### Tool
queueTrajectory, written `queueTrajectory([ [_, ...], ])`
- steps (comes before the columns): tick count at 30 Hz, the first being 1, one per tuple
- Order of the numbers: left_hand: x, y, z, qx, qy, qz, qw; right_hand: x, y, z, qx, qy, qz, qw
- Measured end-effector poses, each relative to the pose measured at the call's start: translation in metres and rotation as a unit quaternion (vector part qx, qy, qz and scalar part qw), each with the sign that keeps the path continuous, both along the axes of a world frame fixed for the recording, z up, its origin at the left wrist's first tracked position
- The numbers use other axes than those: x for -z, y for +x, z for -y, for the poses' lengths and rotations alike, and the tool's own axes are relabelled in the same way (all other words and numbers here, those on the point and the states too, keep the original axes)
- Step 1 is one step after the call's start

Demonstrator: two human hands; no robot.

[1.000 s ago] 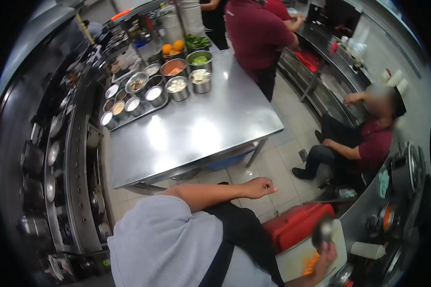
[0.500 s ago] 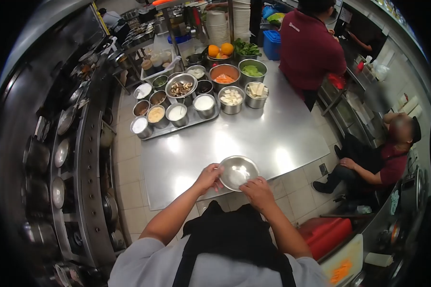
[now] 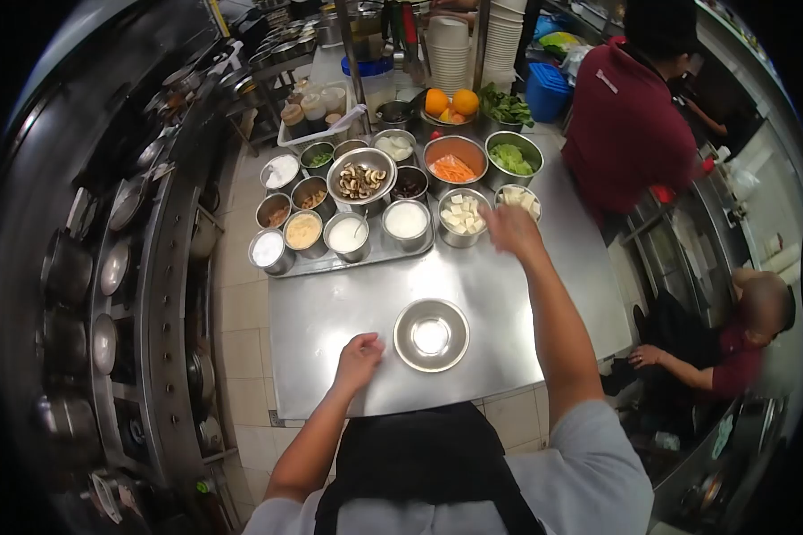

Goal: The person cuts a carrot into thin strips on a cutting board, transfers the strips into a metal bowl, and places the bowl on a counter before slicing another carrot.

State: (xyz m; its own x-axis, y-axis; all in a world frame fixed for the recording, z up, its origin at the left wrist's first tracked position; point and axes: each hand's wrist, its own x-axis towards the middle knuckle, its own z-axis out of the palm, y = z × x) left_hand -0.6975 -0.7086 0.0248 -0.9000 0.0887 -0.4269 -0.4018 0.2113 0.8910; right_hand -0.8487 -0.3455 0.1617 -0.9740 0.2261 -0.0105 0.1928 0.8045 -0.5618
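Observation:
A shallow steel bowl (image 3: pixel 431 335) sits on the steel table near its front edge. Just left of it is my left hand (image 3: pixel 359 360), apart from the bowl, its fingers loosely bent with nothing in them. My right hand (image 3: pixel 516 230) is stretched forward between a tin of white cubes (image 3: pixel 461 215) and a tin of pale cut pieces (image 3: pixel 519 198). It partly covers the second tin; its fingers are blurred, and contact cannot be made out. Behind these tins stand a pot of orange strips (image 3: pixel 452 168) and a pot of green leaves (image 3: pixel 512 160).
On the left, a metal tray (image 3: pixel 366 260) carries several tins of ingredients and a bowl of sliced mushrooms (image 3: pixel 362 175). Oranges (image 3: pixel 451 103) and stacked white containers (image 3: pixel 453 58) stand farther back. One co-worker (image 3: pixel 629 125) stands at right; another person (image 3: pixel 740 343) sits below.
Both hands have let go of the steel bowl, which now rests on the table. My right hand has reached forward to the tins; my left has drawn back slightly left.

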Motion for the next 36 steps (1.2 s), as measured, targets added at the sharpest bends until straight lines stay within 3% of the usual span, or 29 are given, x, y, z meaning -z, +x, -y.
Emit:
queueTrajectory([
  [1,-0.005,0.005,0.005,-0.007,-0.003,0.001,1.000,0.005,-0.040,-0.011,-0.021,0.088,-0.030,0.995],
  [4,-0.018,0.019,0.001,-0.067,-0.057,0.044,0.995,0.021,-0.146,-0.033,-0.004,0.062,0.046,0.997],
  [6,-0.024,0.027,-0.005,-0.081,-0.067,0.082,0.991,0.033,-0.181,-0.031,0.034,-0.015,0.132,0.991],
  [11,-0.026,0.039,-0.026,-0.100,-0.035,0.100,0.989,0.058,-0.203,-0.035,0.024,-0.075,0.147,0.986],
  [13,-0.028,0.037,-0.035,-0.099,-0.033,0.087,0.991,0.045,-0.192,-0.029,0.147,-0.276,0.126,0.942],
  [14,-0.026,0.036,-0.037,-0.104,-0.031,0.084,0.990,0.049,-0.196,-0.029,0.147,-0.341,0.094,0.924],
  [18,-0.011,0.030,-0.045,-0.081,-0.027,0.067,0.994,0.048,-0.206,-0.039,0.133,-0.324,0.102,0.931],
  [21,0.000,0.025,-0.048,-0.057,-0.032,0.046,0.997,0.019,-0.180,-0.043,0.105,-0.299,0.019,0.948],
  [23,0.003,0.023,-0.052,-0.044,-0.028,0.034,0.998,-0.003,-0.148,-0.040,0.058,-0.291,-0.093,0.950],
  [25,0.003,0.013,-0.058,-0.047,-0.018,0.056,0.997,-0.025,-0.108,-0.037,0.048,-0.238,-0.105,0.964],
  [27,0.011,0.005,-0.062,-0.045,-0.013,0.046,0.998,-0.050,-0.048,-0.019,0.087,-0.309,-0.150,0.935],
  [33,0.012,-0.009,-0.068,0.004,0.046,0.101,0.994,0.023,0.061,0.011,0.055,-0.321,-0.159,0.932],
  [36,-0.006,-0.009,-0.069,0.013,0.096,0.130,0.987,0.055,0.104,0.032,0.050,-0.227,-0.176,0.957],
])
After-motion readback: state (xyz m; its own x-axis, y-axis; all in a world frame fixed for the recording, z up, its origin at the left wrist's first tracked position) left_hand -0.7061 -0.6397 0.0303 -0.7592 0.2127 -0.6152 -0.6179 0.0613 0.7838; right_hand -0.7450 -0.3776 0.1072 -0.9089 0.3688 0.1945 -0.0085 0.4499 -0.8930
